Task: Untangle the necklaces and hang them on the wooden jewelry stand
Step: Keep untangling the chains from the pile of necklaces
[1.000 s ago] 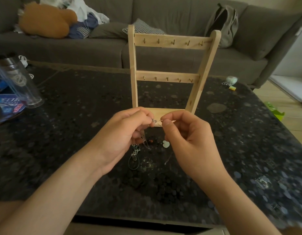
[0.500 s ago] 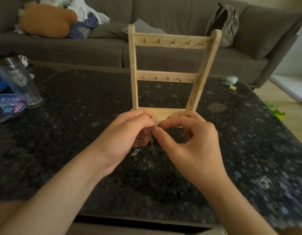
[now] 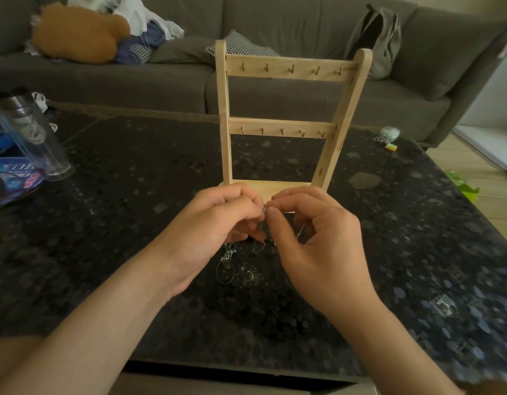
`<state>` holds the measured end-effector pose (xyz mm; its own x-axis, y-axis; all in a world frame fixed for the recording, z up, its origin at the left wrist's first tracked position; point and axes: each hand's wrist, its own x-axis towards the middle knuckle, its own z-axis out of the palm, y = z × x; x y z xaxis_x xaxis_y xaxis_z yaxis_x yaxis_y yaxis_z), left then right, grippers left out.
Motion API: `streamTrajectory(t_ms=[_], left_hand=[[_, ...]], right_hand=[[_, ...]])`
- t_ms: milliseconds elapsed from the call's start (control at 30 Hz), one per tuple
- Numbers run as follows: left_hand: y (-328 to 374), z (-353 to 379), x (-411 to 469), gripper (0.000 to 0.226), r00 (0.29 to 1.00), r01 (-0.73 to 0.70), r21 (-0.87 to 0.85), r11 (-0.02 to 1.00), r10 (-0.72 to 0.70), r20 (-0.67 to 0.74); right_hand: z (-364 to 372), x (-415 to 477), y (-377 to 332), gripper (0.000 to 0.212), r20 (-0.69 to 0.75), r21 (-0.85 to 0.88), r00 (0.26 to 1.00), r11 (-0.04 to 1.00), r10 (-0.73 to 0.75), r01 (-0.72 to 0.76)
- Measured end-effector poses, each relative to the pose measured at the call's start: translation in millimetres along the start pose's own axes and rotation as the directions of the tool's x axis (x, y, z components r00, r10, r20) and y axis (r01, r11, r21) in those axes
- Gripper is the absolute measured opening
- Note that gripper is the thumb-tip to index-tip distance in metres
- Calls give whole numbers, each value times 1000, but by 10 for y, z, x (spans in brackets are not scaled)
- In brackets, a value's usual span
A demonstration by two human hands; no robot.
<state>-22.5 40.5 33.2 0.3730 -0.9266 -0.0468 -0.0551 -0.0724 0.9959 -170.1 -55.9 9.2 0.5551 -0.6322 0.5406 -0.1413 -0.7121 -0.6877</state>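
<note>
Both hands pinch one thin chain (image 3: pixel 263 209) between them, left hand (image 3: pixel 212 232) meeting right hand (image 3: pixel 318 246), just before the single wooden stand (image 3: pixel 224 115) with two rails (image 3: pixel 281 129) of five hooks (image 3: pixel 290 69) each. Beneath the hands a tangle of necklaces (image 3: pixel 231 263) lies mid-tabletop (image 3: pixel 132 223), partly hidden; how many I cannot tell

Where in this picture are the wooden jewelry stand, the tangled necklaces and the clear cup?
wooden jewelry stand (image 3: pixel 281 128), head view, middle of its lower hook bar.
tangled necklaces (image 3: pixel 229 253), head view, on the dangling chain just above the pendant.
clear cup (image 3: pixel 38 143), head view, on its see-through wall.
</note>
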Motion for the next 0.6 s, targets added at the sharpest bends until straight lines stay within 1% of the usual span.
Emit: streamTrajectory(t_ms=[133, 200, 300, 400, 533, 567, 600], left_hand=[[2, 2, -7, 17, 1000, 22, -6, 1000, -22, -11], [3, -3, -4, 17, 999, 31, -1, 1000, -31, -24], [20, -6, -11, 17, 998, 50, 11, 999, -50, -36], [35, -28, -18, 16, 996, 79, -16, 997, -80, -44], [-11, -4, -14, 24, 993, 81, -38, 996, -83, -83], [-22, 9, -12, 24, 992, 76, -41, 996, -79, -98], [-29, 18, -9, 24, 991, 71, -46, 996, -75, -106]], right_hand=[[5, -10, -40, 10, -63, -62, 996, 996, -70, 66], [-2, 6, -68, 12, -66, -34, 997, 999, -40, 38], [-15, 26, -110, 18, 34, 115, 989, 983, 142, -145], [-60, 58, -137, 24, 142, 222, 940, 916, 310, -335], [-96, 88, -122, 33, 312, 365, 842, 763, 440, -534], [-82, 89, -111, 32, 340, 391, 817, 720, 466, -574], [-61, 92, -95, 27, 351, 426, 796, 673, 492, -604]])
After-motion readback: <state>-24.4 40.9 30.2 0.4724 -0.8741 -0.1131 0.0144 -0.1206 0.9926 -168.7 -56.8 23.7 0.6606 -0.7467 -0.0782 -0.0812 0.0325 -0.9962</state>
